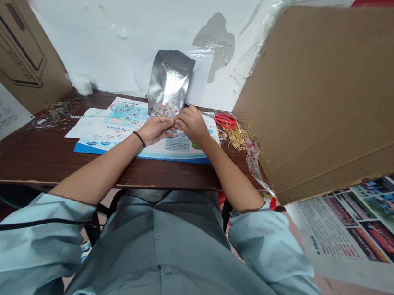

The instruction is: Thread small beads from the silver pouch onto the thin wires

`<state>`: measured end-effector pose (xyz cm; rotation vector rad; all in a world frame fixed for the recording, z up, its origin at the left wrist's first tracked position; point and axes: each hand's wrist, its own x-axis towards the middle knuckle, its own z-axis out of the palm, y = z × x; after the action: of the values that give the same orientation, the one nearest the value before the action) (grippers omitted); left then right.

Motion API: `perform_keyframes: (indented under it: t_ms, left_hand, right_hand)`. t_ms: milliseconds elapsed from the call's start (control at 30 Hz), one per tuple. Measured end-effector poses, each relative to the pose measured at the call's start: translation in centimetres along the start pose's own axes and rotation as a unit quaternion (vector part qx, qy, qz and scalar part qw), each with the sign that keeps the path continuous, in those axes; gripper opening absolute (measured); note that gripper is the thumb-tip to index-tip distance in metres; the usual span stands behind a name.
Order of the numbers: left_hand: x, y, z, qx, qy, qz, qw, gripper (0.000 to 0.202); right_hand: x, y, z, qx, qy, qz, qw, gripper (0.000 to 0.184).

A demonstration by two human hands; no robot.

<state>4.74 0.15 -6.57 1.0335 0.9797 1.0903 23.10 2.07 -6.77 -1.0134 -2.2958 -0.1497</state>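
My left hand (155,130) and my right hand (193,124) meet over printed sheets on the table. Fingers of both are pinched together at the same spot, and what they grip is too small to make out. Just beyond the fingertips lies a pile of small clear and coloured beads (164,110), at the mouth of a silver foil pouch (171,79) leaning on the wall. Beneath my hands the printed paper (122,133) has a blue lower edge. Right of my right hand are red-handled scissors (225,120).
Many thin gold-coloured pieces (238,137) lie beside a large cardboard box (335,88) on the right. Tangled clear and green thread (54,114) sits at the left, near another cardboard box (18,42). The dark table's front edge (173,185) is close to my body.
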Motion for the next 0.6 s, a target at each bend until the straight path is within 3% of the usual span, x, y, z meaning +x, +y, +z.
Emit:
perform_keyframes:
  t_ms: [267, 467, 600]
  left_hand:
    - [-0.2, -0.1, 0.7, 0.025, 0.028, 0.026, 0.999, 0.026]
    - [-0.8, 0.0, 1.9, 0.089, 0.068, 0.070, 0.991, 0.026]
    - [-0.3, 0.7, 1.5, 0.094, 0.082, 0.117, 0.985, 0.030]
  right_hand:
    - [0.2, 0.2, 0.5, 0.075, 0.020, 0.014, 0.997, 0.019]
    - [0.0, 0.4, 0.5, 0.118, 0.024, 0.044, 0.992, 0.019]
    - [0.0, 0.6, 0.7, 0.131, 0.023, 0.059, 0.989, 0.017]
